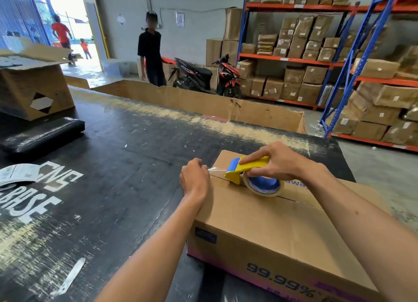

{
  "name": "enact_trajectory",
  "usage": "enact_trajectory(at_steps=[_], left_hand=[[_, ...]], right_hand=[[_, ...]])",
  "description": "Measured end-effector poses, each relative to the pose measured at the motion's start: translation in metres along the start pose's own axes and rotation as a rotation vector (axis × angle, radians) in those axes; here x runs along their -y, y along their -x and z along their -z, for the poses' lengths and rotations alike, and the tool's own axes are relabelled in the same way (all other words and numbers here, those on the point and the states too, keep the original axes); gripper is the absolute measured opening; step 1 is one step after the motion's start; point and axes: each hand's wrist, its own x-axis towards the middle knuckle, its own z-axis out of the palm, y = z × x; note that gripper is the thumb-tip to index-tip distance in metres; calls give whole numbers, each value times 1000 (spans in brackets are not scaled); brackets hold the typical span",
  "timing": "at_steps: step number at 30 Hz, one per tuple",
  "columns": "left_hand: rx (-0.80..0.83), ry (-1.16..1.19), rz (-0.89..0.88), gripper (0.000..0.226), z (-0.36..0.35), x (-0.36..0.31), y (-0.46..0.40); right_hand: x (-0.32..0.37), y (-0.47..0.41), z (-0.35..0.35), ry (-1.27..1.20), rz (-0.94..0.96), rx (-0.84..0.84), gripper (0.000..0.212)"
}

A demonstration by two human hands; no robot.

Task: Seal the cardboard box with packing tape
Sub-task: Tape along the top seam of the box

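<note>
A closed cardboard box (267,224) lies on the black table, its flaps meeting in a centre seam. My right hand (278,163) grips a yellow and blue tape dispenser (246,169) with a roll of clear tape (263,186), resting on the seam near the box's far left end. A short strip of clear tape (216,171) stretches from the dispenser to my left hand (195,177), which pinches the tape's end at the box's left edge.
The black table (117,166) carries a black pad (43,134), an open cardboard box (34,84) at far left and a sheet of labels (18,172). A large open carton (203,104) stands behind. A person (151,50), a scooter (203,77) and shelves of boxes (316,52) lie beyond.
</note>
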Motion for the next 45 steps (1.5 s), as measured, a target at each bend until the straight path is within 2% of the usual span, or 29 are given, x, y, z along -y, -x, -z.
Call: enact_trajectory(at_steps=[4, 7, 8, 11, 13, 15, 17, 20, 23, 27, 31, 37, 42, 45], left_hand=[[73, -61, 5, 31, 1, 3, 0], [156, -249, -80, 26, -1, 3, -2], [198, -331, -98, 31, 0, 1, -2], [293, -475, -45, 68, 7, 4, -5], [285, -490, -105, 72, 15, 8, -7], [291, -449, -315, 65, 20, 13, -8], [379, -359, -462, 60, 22, 12, -7], [615, -265, -456, 61, 18, 7, 3], [749, -376, -476, 60, 11, 10, 5], [782, -463, -437, 67, 9, 16, 1], [774, -540, -474, 66, 16, 6, 7], [802, -575, -482, 67, 19, 5, 7], [771, -696, -639, 62, 20, -2, 12], [706, -730, -710, 67, 15, 2, 7]], right_hand=[[-2, -3, -1, -4, -7, -4, 32], [-5, -5, -2, -3, -1, -7, 32], [-5, -5, -3, -2, -2, -7, 32], [-4, -7, -2, 16, -5, 1, 31], [-4, -7, -2, 24, -4, 6, 31], [-5, -8, -1, 11, -4, 8, 31], [-6, -8, -1, -7, -4, 13, 31], [-7, -9, -1, -4, 6, 17, 31], [-5, -9, -1, 4, 9, 28, 30], [4, -11, 3, 48, 6, 71, 32], [7, -1, 13, 114, -6, 116, 33], [-28, 54, 37, 139, -91, 156, 33], [-21, 59, 34, 253, -80, 174, 34], [-19, 59, 34, 254, -88, 168, 33]])
